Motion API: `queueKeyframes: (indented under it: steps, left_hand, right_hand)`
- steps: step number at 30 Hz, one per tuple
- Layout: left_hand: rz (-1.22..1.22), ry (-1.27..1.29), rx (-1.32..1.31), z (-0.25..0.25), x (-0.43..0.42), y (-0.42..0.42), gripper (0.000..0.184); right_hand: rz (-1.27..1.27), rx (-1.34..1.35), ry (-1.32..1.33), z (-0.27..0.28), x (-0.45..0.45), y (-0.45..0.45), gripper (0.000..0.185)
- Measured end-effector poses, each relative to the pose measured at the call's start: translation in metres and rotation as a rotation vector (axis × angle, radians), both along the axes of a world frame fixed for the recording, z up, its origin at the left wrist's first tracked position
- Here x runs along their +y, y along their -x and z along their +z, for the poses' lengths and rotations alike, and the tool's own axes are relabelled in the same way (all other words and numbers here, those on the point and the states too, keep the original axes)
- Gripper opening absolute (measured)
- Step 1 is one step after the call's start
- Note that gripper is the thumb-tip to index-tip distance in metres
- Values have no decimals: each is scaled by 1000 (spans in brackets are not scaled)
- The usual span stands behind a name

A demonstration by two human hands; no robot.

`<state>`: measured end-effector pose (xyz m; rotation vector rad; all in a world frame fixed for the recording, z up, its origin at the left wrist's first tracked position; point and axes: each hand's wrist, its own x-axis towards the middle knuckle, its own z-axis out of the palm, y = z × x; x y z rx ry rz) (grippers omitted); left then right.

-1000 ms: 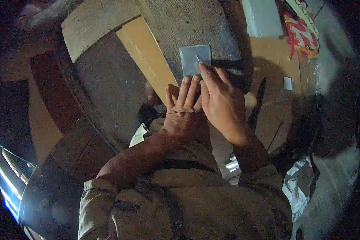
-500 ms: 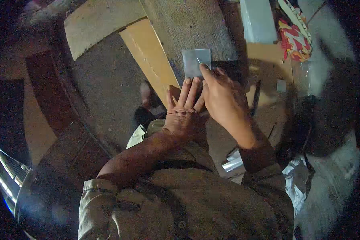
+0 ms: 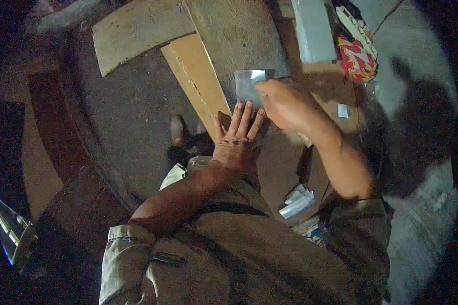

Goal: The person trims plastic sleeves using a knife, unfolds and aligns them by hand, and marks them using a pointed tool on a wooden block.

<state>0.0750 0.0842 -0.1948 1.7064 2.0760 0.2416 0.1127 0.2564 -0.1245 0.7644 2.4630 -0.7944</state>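
A small, greyish, see-through rectangular sheet lies on a worn wooden board. My left hand presses its outstretched fingers onto the sheet's near edge. At the sheet's right side is my right hand, fingers closed. It grips a thin pointed metal tool, whose tip showed a moment ago; the hand now mostly hides it. A bright patch shines at the sheet's far right corner, and I cannot tell whether it is glare or a lifted piece.
A tan strip lies left of the sheet, beside a curved board. Farther right are a pale plastic-wrapped stack, patterned cloth and a small pale square. Shiny clear pieces lie near my right elbow.
My right hand has drawn right and slightly back toward me, and its tool tip no longer shows. My left fingers stay on the sheet. The view has shifted slightly.
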Motion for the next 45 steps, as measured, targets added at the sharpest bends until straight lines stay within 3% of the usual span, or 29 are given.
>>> queueKeyframes:
  steps: [5,10,13,18,20,23,24,25,27,28,29,30,32,35,39,40,43,45]
  left_hand:
    - [31,-63,-54,1,-3,-1,82]
    - [-3,5,-40,7,-2,3,80]
    - [20,-42,-42,0,-3,1,77]
    - [30,-82,-30,-3,-4,-2,74]
    - [39,-83,-69,0,-4,-1,73]
    - [12,-40,-79,3,-5,1,74]
    - [29,-62,-86,2,-5,-1,75]
    - [43,-84,-96,1,-5,-1,77]
    - [16,-52,-72,0,-5,-1,79]
    - [-1,-20,-48,0,-4,0,80]
    - [1,-25,-38,-4,-3,-1,80]
    - [21,-61,-25,-8,-5,-5,81]
    - [32,-98,-5,-4,-5,-3,82]
    - [0,-55,-36,1,-5,-1,75]
    - [13,-106,204,-20,-7,-8,72]
    - [6,-145,124,-19,-7,-6,76]
    - [-20,-203,40,-11,-9,0,81]
    - [-45,-213,33,-6,-12,5,81]
  right_hand:
    - [102,85,-5,-14,9,0,30]
    - [79,-99,78,-9,14,14,21]
    - [179,-102,-48,-13,16,20,20]
    - [204,-45,-53,-1,17,25,28]
    - [-99,-262,293,18,21,35,30]
    - [-95,-264,164,3,15,31,31]
    - [61,-264,21,-7,15,32,34]
    - [54,-260,17,-1,19,34,34]
    - [-74,-291,303,11,26,36,37]
    - [-255,-238,277,13,18,32,33]
    - [-252,-228,273,2,18,30,33]
    - [-106,-173,148,-15,17,27,27]
    - [-58,-159,65,3,7,32,13]
    - [18,-171,253,6,25,29,10]
    - [10,-198,180,1,20,27,8]
    - [55,-145,174,-3,18,25,10]
    - [-122,-78,206,-4,10,15,18]
    - [-152,158,157,-8,4,5,19]
